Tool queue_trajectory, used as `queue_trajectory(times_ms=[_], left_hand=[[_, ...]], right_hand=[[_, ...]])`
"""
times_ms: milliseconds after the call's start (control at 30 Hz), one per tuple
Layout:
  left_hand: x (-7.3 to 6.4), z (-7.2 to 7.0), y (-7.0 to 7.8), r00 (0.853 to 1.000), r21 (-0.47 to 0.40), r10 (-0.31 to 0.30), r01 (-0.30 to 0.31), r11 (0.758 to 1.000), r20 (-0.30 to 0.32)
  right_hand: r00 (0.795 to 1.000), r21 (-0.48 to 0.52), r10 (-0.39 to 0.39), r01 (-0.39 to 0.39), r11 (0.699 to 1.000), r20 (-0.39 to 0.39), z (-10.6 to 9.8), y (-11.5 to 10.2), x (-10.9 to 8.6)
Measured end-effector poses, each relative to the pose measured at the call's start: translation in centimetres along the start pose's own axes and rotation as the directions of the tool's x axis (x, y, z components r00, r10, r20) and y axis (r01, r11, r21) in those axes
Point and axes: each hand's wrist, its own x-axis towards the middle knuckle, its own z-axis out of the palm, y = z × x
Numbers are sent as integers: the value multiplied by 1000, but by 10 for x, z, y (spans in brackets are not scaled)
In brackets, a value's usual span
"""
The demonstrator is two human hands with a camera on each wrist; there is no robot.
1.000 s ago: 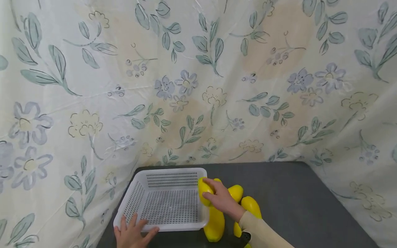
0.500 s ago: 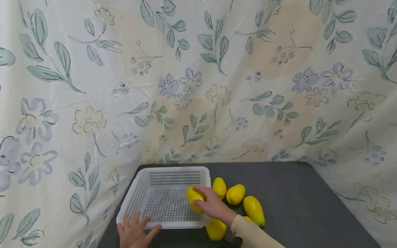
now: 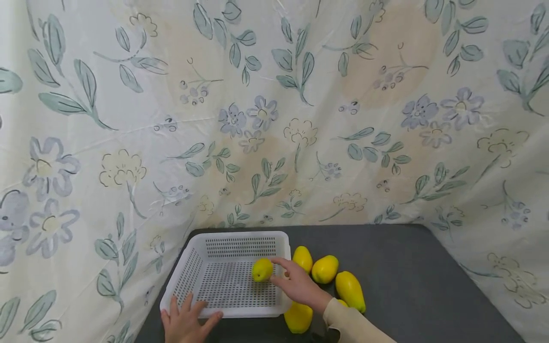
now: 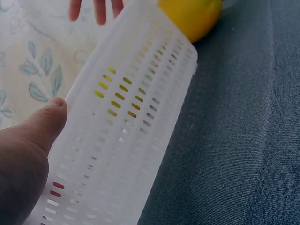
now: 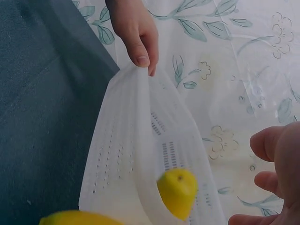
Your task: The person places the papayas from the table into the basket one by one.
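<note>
A smooth, oval yellow fruit (image 3: 262, 270) is in the white perforated plastic basket (image 3: 233, 312), toward its right side. Just right of it, over the basket's right rim, my right hand (image 3: 298, 286) has its thumb and fingers spread apart with nothing between them. In the right wrist view, the fruit (image 5: 179, 191) shows a small dark spot on its end. My left hand (image 3: 184, 321) holds the basket's near left rim. In the right wrist view that hand (image 5: 137, 35) has its thumb outside the rim and fingers on the inner side.
Several more yellow fruits (image 3: 325, 269) lie on the dark grey table (image 3: 399, 276), right of the basket. One fruit (image 3: 298, 318) is close against its near right corner. A floral curtain (image 3: 274, 119) hangs behind the table and along both sides.
My right hand has carried the yellow fruit left over the basket's rim, then let it go and spread its fingers. The left hand stays on the rim.
</note>
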Motion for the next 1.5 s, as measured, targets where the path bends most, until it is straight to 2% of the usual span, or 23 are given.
queue_trajectory(times_ms=[100,233,333,467,567,733,967,1200,1500], left_hand=[[1,1,2,1000,19,-11,11,1000,5],[1,0,4,1000,23,-20,20,1000,6],[2,0,3,1000,-4,-21,21,1000,7],[3,2,1,1000,-47,-24,25,999,10],[3,3,-1,999,-60,-25,27,998,24],[3,4,-2,999,-87,-35,38,995,37],[3,6,-1,999,-75,-34,33,997,-20],[3,4,-3,1000,-56,-4,3,998,-26],[4,5,-2,1000,-41,-12,12,999,3]], right_hand=[[999,-11,17,-18,1000,-34,-8,4,-4],[992,2,81,-81,997,-97,-24,11,-11],[979,-5,121,-123,992,-166,-39,19,-20],[959,-43,130,-145,989,-253,-62,35,-34],[948,-59,148,-171,983,-282,-82,49,-46],[923,-82,240,-276,958,-302,-119,67,-69],[880,-151,308,-381,912,-363,-158,87,-98],[860,-139,341,-417,898,-379,-171,100,-109],[857,-130,337,-414,901,-389,-172,102,-112]])
